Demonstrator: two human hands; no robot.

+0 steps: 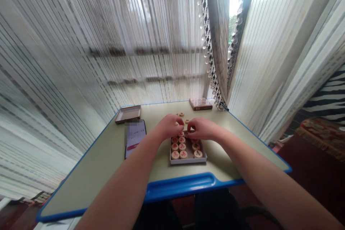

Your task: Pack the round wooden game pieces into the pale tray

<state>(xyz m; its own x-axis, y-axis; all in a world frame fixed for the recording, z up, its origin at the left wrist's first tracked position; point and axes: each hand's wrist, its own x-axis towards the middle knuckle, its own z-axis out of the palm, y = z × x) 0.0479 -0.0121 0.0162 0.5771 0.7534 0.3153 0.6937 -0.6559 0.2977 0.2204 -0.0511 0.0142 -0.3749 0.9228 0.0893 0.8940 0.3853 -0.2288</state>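
Note:
A shallow open box (188,160) holds round wooden xiangqi pieces, with red-marked ones (183,154) in two columns on the left and black-marked ones (198,154) along the right side. My left hand (170,126) is over the box's far left part, its fingers closed around a xiangqi piece that is mostly hidden. At the far right part, my right hand (202,128) has thumb and fingers pinched on another piece, also largely covered. Just beyond my hands, a few loose pieces (182,114) lie on the table.
The pale table (107,172) has a blue rim and a front groove (183,185). A phone (135,134) with a lit screen lies left of the box, near an empty box lid (128,114). Another flat box (201,103) sits at the back right, before string curtains (151,43).

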